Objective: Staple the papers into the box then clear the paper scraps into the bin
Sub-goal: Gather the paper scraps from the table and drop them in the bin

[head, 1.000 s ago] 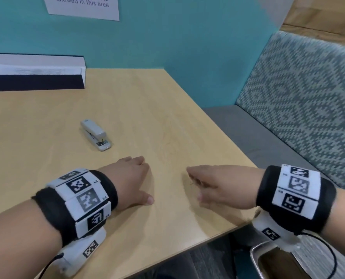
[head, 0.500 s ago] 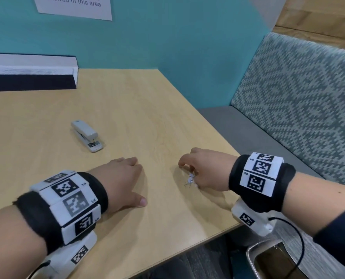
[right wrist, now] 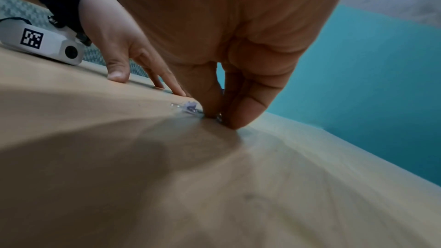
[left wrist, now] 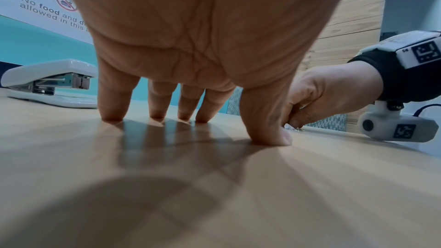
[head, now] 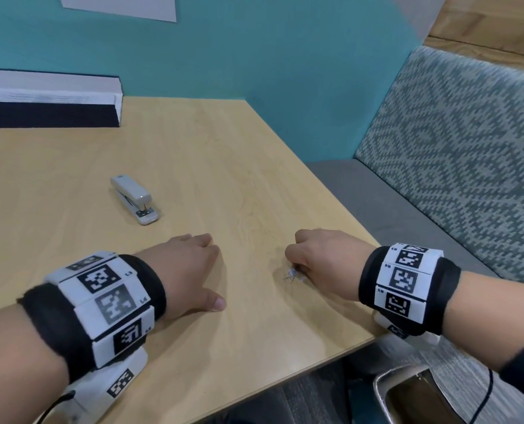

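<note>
A tiny heap of paper scraps (head: 293, 275) and bent staples lies on the wooden table (head: 254, 166) near its right edge. My right hand (head: 319, 255) is curled over it. In the right wrist view its thumb and forefinger pinch together at the edge of the scraps (right wrist: 188, 107), with a small bit between their tips. My left hand (head: 190, 270) rests on the table to the left, fingertips (left wrist: 111, 118) down and holding nothing. A grey stapler (head: 134, 198) sits beyond it. The dark box (head: 49, 117) with papers in it stands at the back left.
A metal-rimmed bin (head: 407, 396) stands on the floor below the table's right front corner. A patterned bench seat (head: 456, 142) runs along the right side, and a teal wall (head: 254, 56) closes the back.
My right hand has swung forward from the table edge and turned fingers-down onto the scraps, which now show beside its thumb. The left hand and the stapler have stayed put.
</note>
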Demonstrator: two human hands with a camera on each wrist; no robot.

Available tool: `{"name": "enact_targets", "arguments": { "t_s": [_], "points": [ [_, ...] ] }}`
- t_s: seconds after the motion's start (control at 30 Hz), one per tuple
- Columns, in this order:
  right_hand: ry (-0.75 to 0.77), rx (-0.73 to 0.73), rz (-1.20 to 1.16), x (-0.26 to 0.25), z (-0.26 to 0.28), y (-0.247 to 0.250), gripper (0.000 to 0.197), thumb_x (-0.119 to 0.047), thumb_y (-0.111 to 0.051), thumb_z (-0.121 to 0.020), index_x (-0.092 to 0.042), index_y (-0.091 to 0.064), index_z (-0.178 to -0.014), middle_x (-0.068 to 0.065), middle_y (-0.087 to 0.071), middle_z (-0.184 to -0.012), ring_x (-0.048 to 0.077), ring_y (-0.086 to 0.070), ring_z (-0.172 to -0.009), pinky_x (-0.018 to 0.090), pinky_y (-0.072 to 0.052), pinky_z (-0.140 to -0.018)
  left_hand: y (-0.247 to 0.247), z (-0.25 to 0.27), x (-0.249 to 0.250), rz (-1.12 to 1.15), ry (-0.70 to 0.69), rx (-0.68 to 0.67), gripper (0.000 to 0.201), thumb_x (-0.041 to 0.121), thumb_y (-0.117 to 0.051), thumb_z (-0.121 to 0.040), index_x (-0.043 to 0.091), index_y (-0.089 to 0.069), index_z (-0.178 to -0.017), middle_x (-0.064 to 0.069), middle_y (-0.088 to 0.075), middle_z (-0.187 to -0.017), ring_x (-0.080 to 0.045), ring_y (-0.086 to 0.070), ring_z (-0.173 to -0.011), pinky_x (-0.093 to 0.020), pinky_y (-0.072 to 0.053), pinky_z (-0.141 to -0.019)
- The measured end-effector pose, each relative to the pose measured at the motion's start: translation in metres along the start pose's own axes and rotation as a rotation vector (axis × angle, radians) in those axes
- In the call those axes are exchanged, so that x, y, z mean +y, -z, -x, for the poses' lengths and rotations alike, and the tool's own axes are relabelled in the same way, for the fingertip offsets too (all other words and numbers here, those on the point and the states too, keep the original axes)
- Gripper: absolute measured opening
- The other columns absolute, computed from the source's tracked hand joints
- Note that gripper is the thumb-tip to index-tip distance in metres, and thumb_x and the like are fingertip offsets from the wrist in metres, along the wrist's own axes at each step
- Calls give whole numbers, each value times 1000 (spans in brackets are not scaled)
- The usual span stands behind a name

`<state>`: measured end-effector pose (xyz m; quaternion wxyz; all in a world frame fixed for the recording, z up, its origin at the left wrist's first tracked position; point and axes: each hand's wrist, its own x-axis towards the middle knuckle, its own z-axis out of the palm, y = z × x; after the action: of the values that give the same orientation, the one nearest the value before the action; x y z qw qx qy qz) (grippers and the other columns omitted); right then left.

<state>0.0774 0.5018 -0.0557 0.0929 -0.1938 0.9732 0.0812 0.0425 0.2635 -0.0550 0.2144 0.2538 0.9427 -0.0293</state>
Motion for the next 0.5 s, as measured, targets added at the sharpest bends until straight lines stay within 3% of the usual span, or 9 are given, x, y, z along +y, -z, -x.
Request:
{"name": "enact_targets", "arguments": {
  "t_s": [0.17,0.3,0.5],
  "points": [
    [-76,-39,-74,-4,-2,4,11,-10,-50,-90,-18,-53,-83,-9,-41,-74,15,-46,-62,26,-33,-54,-1,0,0,-3,-3,6,91,63,-56,-82,19,-18,-151,4,-3,-162,-20,-8,-149,-41,-23,-119],
    [-224,-142,-171,-4,-9,19,20,-1,-48,-84,-19,-53,-78,-6,-54,-72,19,-54,-73,25,-36,-53,-2,0,-1,-17,-6,18,89,65,-56,-80,19,-24,-149,3,-7,-162,-20,-16,-147,-42,-28,-116],
    [-298,-219,-237,-9,-14,31,19,-1,-58,-80,-18,-54,-71,-6,-53,-67,16,-50,-66,24,-35,-49,-3,-3,-1,-20,-4,17,92,66,-57,-79,19,-22,-150,2,-5,-163,-20,-16,-148,-42,-27,-117]
  ]
}}
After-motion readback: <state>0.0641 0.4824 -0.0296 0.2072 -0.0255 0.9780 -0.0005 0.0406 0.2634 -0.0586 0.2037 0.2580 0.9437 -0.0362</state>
